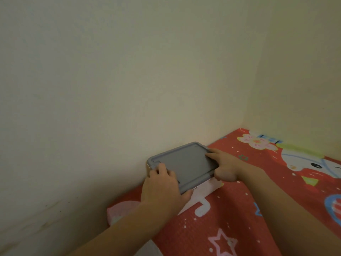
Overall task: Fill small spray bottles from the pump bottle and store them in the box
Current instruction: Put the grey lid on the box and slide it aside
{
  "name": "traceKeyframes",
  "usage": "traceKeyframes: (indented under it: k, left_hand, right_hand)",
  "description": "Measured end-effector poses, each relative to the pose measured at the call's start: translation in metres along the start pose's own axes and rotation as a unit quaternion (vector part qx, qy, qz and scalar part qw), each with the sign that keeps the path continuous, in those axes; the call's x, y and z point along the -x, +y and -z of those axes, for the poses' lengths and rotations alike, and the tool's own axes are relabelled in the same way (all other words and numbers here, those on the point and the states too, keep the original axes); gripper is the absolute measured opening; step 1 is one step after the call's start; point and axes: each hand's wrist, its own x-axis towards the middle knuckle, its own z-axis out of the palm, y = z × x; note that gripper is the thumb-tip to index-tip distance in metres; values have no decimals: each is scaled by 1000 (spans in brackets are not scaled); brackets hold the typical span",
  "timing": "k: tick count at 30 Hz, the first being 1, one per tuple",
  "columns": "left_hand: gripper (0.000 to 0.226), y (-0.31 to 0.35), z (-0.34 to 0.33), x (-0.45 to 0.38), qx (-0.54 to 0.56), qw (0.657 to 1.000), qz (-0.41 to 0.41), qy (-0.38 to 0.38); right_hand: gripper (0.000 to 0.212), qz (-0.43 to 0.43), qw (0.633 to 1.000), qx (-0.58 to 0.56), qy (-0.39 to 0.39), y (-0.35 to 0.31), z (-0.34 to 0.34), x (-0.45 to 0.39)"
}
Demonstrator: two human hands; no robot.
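Both hands grip the box's grey lid (184,163): left hand (162,187) at its near-left corner, right hand (224,166) at its right edge, fingers curled over the rim.

Grey lid (186,163) — red cartoon-print mat (249,209), cream wall (110,71).

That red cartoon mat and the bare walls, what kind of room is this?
Probably a home, perhaps a child's room or play corner. A red play mat with cartoon stars and flowers covers the floor, plain cream walls meet in a corner, and a grey-lidded storage box sits against the wall.
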Motion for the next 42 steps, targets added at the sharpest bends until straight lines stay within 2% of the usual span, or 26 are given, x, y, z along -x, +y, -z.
traceKeyframes:
  k: [7,15,28,33,37,42]
  left_hand:
    - [72,-8,-2,-13,14,1000,11,10]
    - [76,-7,-3,-21,-41,999,27,1]
    - [84,-8,-4,-27,-74,997,19,1]
    - [84,-10,-2,-27,-73,997,18,-2]
    - [89,-10,-1,-30,-73,997,24,-16]
    - [87,-13,8,-39,-12,998,54,10]
  right_hand:
    - [71,23,1000,-10,9,-4,-1,-21]
    - [66,11,1000,10,-18,-3,-1,-40]
    - [67,11,999,40,-26,-3,-4,-57]
    - [67,1,1000,-9,12,1,-7,-44]
    - [54,-1,999,-15,51,4,-10,-32]
    - [54,-2,995,-20,95,10,-7,-10]
